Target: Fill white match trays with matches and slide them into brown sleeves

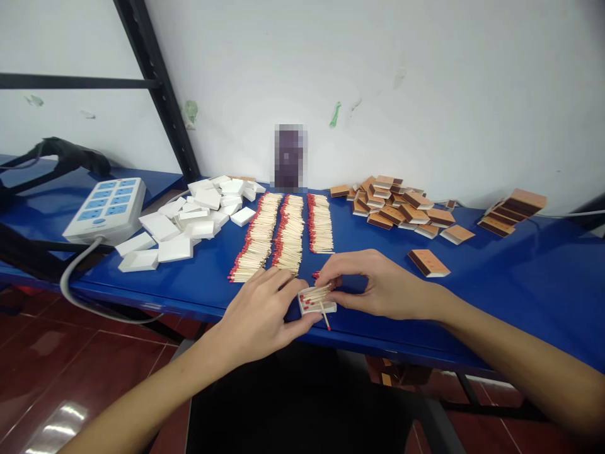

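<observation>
A white matchbox tray [331, 308] lies at the table's front edge with several red-tipped matches [312, 295] in it. My left hand [267, 309] grips the tray from the left, thumb along its near side and fingers at its far side. Over the tray's right end, my right hand [366, 284] pinches a few matches between thumb and forefinger. One match [326, 317] sticks out over the tray's near wall, its red head pointing toward me. Beyond my hands, matches lie in three rows: a left row [258, 236], a middle row [289, 236] and a shorter right row [321, 224].
White trays [174, 227] are heaped at the left beside a power strip [106, 208]. Orange-brown matchbox sleeves [397, 202] form a pile at the back right, with a stack [513, 211] farther right and a lone sleeve [428, 263] nearer. A blurred dark object [289, 157] stands against the wall.
</observation>
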